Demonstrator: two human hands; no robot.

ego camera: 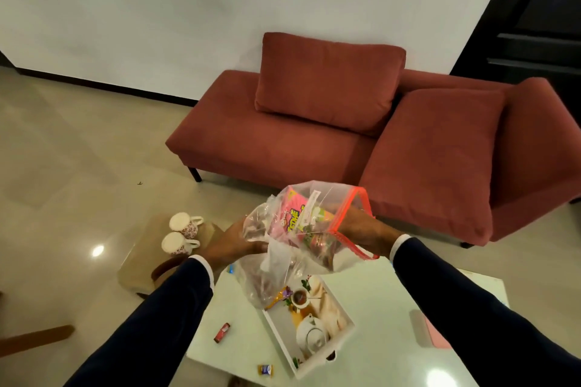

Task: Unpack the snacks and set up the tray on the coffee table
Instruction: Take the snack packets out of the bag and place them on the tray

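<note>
Snack bag (301,229) between both hands, left fingers (251,247) gripping, right fingers (345,223) inside, unclear.

Clear crinkled plastic bag (283,248); matt woven cloth sofa (283,141); floor (78,151) showing glossy; coffee table (393,308) looking smooth, glossy

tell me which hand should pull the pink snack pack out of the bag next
Probably the right hand: it is already inside the clear bag's orange-edged mouth beside the pink pack, while the left hand grips the bag from outside.
</note>
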